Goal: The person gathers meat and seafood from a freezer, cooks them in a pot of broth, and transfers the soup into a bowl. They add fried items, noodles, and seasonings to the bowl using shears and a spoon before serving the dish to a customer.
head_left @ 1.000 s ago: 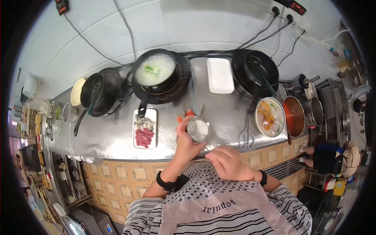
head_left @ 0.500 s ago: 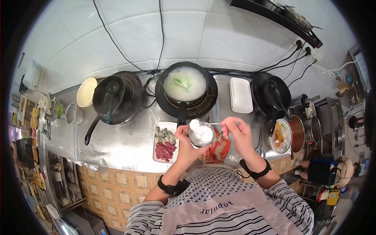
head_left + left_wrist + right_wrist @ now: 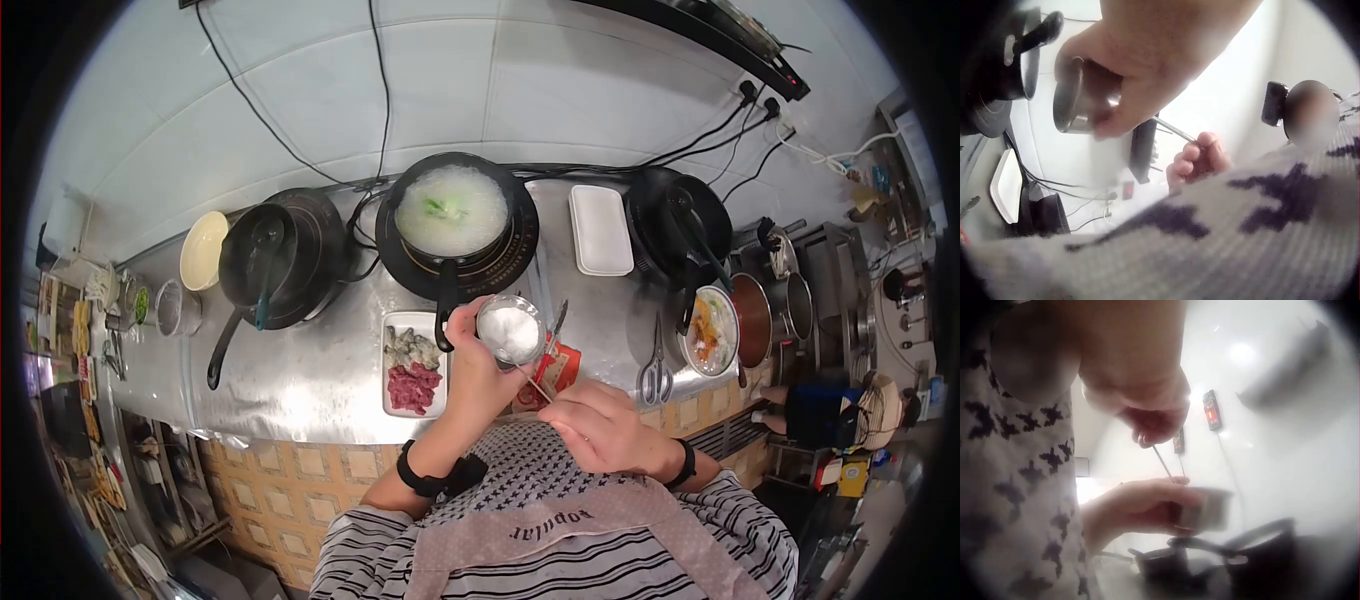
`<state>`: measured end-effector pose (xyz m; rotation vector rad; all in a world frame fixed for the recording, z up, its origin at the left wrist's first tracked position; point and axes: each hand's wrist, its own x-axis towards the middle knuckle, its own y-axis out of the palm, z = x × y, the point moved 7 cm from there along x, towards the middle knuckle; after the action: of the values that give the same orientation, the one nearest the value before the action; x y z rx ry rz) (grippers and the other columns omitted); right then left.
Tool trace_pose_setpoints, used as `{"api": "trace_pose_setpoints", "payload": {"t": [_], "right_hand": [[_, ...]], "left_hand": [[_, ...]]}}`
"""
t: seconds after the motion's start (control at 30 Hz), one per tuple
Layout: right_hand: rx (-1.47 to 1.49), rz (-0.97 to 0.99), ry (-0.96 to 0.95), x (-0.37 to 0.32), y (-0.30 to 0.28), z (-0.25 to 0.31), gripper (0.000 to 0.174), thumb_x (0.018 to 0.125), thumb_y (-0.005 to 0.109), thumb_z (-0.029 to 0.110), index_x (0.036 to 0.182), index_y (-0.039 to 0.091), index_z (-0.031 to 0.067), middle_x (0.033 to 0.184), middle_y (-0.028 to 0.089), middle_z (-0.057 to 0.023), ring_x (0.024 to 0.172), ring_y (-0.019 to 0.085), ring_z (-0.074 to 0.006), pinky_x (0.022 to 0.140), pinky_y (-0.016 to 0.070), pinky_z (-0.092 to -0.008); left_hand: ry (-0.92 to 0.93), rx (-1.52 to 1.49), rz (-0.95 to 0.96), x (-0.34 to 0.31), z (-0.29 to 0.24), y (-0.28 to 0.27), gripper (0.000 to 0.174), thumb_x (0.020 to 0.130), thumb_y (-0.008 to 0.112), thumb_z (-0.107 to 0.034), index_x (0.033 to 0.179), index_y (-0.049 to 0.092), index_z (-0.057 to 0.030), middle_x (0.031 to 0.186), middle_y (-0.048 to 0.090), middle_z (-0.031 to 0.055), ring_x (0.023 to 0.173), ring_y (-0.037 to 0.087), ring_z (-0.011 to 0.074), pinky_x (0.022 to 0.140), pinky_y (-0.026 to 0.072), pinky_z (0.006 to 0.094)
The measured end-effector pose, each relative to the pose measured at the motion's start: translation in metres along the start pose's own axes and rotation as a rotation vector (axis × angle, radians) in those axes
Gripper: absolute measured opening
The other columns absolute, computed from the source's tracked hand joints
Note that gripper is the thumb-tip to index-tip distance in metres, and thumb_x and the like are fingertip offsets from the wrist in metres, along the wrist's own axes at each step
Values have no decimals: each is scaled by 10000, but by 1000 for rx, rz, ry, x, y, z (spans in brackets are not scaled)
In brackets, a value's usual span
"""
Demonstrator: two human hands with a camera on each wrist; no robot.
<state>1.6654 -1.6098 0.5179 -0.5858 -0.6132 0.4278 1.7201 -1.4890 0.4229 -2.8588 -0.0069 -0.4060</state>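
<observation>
Metal cup (image 3: 511, 330) sits in the left hand (image 3: 480, 385), above the desk (image 3: 290, 385), its fingers and thumb curled round the wall. The right hand (image 3: 600, 430) pinches a thin metal utensil (image 3: 538, 386), angled toward the cup. The head view shows white contents inside; both wrist views see the cup side-on and hide them. The left wrist view shows the right fingers curled at the utensil's end; its other end is hidden by the left hand. In the head view, from the cup, the pot of pale, bubbly liquid (image 3: 470, 220) lies at 11 o'clock, the tray of meat (image 3: 414, 388) at 8, a white tray (image 3: 602, 232) between 1 and 2, and a red packet (image 3: 565, 366) at 4. The right wrist view is blurred.
</observation>
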Motion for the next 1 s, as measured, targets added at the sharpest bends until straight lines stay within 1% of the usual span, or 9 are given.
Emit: {"api": "trace_pose_setpoints", "payload": {"t": [0.13,0.23,0.37,0.5,0.6,0.7,0.83,0.93,1.0], "right_hand": [[-10,-111,30,-6,-12,-5,139,756,573,-23,881,602,28,774,583,-97,650,573,-245,573,456,-308],[139,-179,275,-12,-25,-29,92,802,551,12,878,602,16,736,573,-98,614,560,-215,563,446,-285],[679,-430,592,-18,-20,-81,155,906,498,104,881,596,-14,723,582,-51,596,524,-107,555,435,-226],[875,-504,635,13,-22,-120,169,910,483,115,897,588,-15,721,575,-52,617,537,-106,539,429,-229],[701,-497,636,59,-9,-159,176,913,472,105,872,597,-11,720,579,-46,622,543,-103,548,429,-219],[66,-462,301,66,-25,-135,160,898,477,94,872,599,-6,717,578,-57,623,544,-113,553,434,-244],[232,-239,239,39,-46,-82,132,882,515,104,857,602,7,759,586,-51,653,543,-113,596,437,-251],[447,-62,431,29,-46,-87,226,896,519,127,1091,561,20,793,566,-1,702,512,-65,636,429,-228],[600,-125,360,24,-71,-89,354,909,517,152,1240,479,35,874,546,-4,745,499,-63,666,418,-216]], "left_hand": [[4,90,58,3,-8,9,900,592,790,-40,1201,132,34,1163,413,212,1084,479,290,931,396,341],[71,-46,-20,4,-2,13,867,600,790,-49,1185,152,11,1157,419,198,1075,482,273,937,389,349],[-22,-187,-29,7,14,16,855,599,805,-85,1154,157,-30,1183,400,206,1099,461,260,954,372,360],[-112,-198,-10,-2,37,14,883,591,824,-129,1140,135,-63,1197,386,216,1125,434,254,964,364,358],[-143,-231,28,-11,48,17,899,589,826,-134,1142,121,-63,1185,393,208,1116,441,254,964,366,349],[-111,-223,27,-12,46,10,896,588,829,-140,1140,128,-59,1182,394,210,1106,449,254,959,371,342],[-160,-122,55,-1,20,2,893,592,828,-142,1155,141,-48,1181,410,193,1107,447,241,950,371,340],[-93,-222,127,25,-17,12,909,591,822,-124,1184,136,-49,1152,426,187,1086,469,236,928,392,345],[-86,-301,148,56,-67,10,911,591,819,-118,1189,137,-28,1121,443,185,1063,489,242,895,423,348]]}}
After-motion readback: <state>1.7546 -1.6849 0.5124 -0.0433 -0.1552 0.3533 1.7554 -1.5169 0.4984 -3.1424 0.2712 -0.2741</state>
